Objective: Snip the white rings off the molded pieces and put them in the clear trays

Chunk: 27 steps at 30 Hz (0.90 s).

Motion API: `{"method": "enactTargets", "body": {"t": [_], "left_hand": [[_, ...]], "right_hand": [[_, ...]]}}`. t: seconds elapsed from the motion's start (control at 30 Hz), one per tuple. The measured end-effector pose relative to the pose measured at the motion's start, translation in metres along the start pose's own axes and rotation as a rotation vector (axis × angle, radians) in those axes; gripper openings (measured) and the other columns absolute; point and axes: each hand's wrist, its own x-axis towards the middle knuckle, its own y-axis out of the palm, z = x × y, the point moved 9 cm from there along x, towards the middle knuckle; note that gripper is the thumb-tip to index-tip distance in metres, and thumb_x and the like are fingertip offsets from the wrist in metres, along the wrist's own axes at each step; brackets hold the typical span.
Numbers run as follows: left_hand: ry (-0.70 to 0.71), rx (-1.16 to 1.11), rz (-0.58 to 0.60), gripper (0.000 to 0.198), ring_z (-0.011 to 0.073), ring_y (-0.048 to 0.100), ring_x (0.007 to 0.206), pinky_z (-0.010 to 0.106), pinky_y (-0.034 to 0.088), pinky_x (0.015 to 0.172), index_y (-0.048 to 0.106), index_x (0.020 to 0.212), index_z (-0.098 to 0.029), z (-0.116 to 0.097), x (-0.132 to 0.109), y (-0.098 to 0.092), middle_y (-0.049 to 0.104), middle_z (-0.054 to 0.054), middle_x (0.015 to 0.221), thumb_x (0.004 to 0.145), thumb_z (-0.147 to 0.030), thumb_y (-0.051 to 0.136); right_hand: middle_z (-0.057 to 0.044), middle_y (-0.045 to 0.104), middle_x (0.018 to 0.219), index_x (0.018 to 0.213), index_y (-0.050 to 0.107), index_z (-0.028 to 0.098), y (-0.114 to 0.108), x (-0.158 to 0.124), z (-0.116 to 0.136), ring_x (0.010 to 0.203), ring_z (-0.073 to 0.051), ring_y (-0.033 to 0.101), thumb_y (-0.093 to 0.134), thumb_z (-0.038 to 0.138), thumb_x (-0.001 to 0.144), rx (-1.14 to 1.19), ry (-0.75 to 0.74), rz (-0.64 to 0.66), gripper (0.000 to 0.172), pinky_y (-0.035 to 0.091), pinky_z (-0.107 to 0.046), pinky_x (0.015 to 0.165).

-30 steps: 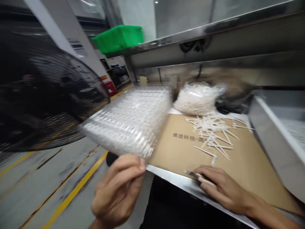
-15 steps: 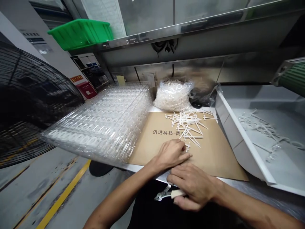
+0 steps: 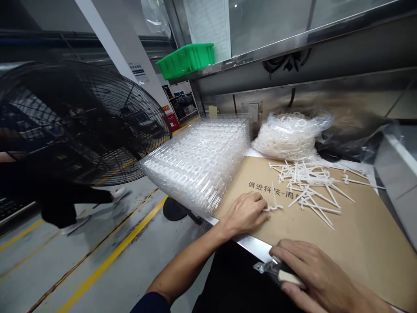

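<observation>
My left hand (image 3: 246, 214) lies over the cardboard near the table's front edge, with its fingers closed on a small white plastic piece (image 3: 274, 208). A thin stem on that piece points away from me. Closer to me, my right hand (image 3: 314, 271) is wrapped round a pair of nippers (image 3: 288, 278) with metal jaws and a cream-coloured handle part. The jaws point left, below the left hand and apart from it. Beyond the hands, a loose heap of white branched plastic pieces (image 3: 308, 180) rests on the cardboard sheet (image 3: 345, 248), which has printed characters.
Left of the cardboard stand stacked clear trays (image 3: 195, 156) holding white rings. A clear bag (image 3: 286, 137) of white rings sits behind. A pale bin wall (image 3: 399, 174) rises at right. A large fan (image 3: 97, 126) and a walking person (image 3: 61, 204) are at left. A green bin (image 3: 187, 61) sits on the shelf.
The view has swung left, bringing more of the fan and a person into sight. My hands have moved apart, the right one drawing away with the nippers. The left hand's white piece shows more clearly.
</observation>
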Motion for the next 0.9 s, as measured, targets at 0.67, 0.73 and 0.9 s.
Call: {"method": "enactTargets", "body": {"t": [0.67,0.73,0.9], "left_hand": [[-0.057,-0.144,-0.178,0.024,0.0208,0.058,0.100,0.034,0.045,0.090,0.061,0.114,-0.017,0.006,-0.019,0.007,0.064,0.007,0.107,0.097,-0.032,0.054],[-0.094,-0.149,-0.195,0.024,0.0213,0.057,0.100,0.034,0.046,0.090,0.063,0.110,-0.017,0.010,-0.019,0.007,0.063,0.008,0.108,0.095,-0.034,0.055],[-0.086,-0.284,-0.266,0.020,0.0205,0.060,0.094,0.034,0.048,0.088,0.066,0.106,-0.017,0.015,-0.020,0.003,0.065,0.007,0.101,0.093,-0.031,0.060]], "right_hand": [[-0.008,0.076,0.111,0.138,0.052,0.023,-0.018,-0.003,-0.012,0.093,-0.026,0.075,0.060,0.021,0.086,-0.090,-0.027,-0.185,0.053,0.061,-0.026,0.076],[-0.008,0.076,0.112,0.137,0.052,0.025,-0.020,-0.003,-0.016,0.094,-0.026,0.075,0.058,0.021,0.088,-0.071,0.022,-0.201,0.049,0.061,-0.027,0.075],[-0.008,0.074,0.116,0.130,0.056,0.025,-0.019,-0.004,-0.033,0.101,-0.026,0.074,0.055,0.021,0.093,0.019,0.164,-0.174,0.038,0.060,-0.026,0.077]]}}
